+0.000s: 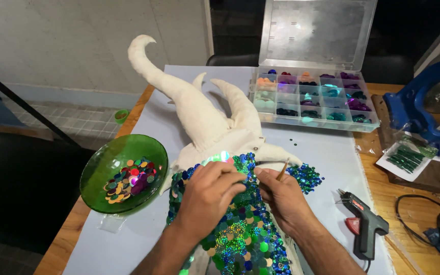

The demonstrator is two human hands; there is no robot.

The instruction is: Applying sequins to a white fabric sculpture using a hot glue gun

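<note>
Your left hand lies knuckles up on the fabric figure, fingers curled and pressing its sequins. Your right hand pinches a thin stick just beside it. The figure lies mid-table on a pale sheet: cream cloth with a curled tail above, glittering green, blue and gold scales below. A green bowl sits left.

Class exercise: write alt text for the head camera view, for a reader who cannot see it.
Two hands, left hand and right hand, press on a sequin-covered cloth figure; the right holds a thin stick. A green bowl of sequins, a compartment box and a glue gun lie nearby.
</note>
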